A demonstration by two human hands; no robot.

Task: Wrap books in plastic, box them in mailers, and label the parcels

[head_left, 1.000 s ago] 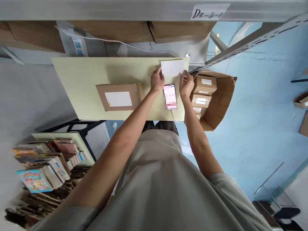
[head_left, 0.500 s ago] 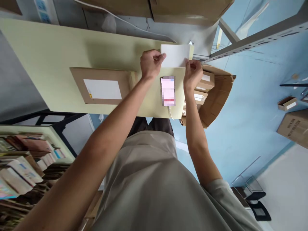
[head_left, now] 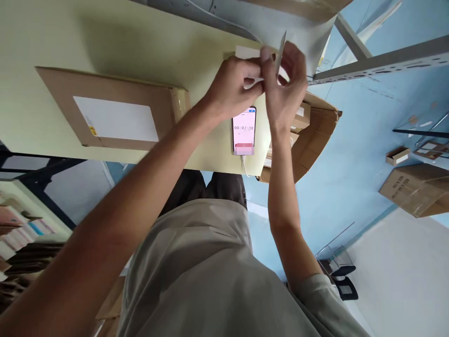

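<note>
Both hands work on white paper at the table's far right corner. My right hand (head_left: 285, 89) is closed on a thin white sheet (head_left: 281, 52), seen almost edge-on and standing up between thumb and fingers. Touching it from the left, my left hand (head_left: 236, 86) is pinched, with white paper showing between its fingers. Behind the knuckles lies more white paper (head_left: 245, 52); whether it is one piece with the raised sheet I cannot tell. Below the hands rests a phone (head_left: 243, 128) with a running-time display, a white cable plugged into its lower end.
A flat cardboard box (head_left: 115, 112) with a white label lies left on the pale yellow table (head_left: 210, 159). Right of the table edge stands an open carton (head_left: 317, 140) holding small boxes. A grey metal rack beam (head_left: 379, 61) juts in at upper right.
The white sheet, held flat by both hands before, is now partly hidden, with a thin part upright in my right hand. My hands have come together. The view has shifted, so the flat box appears farther left.
</note>
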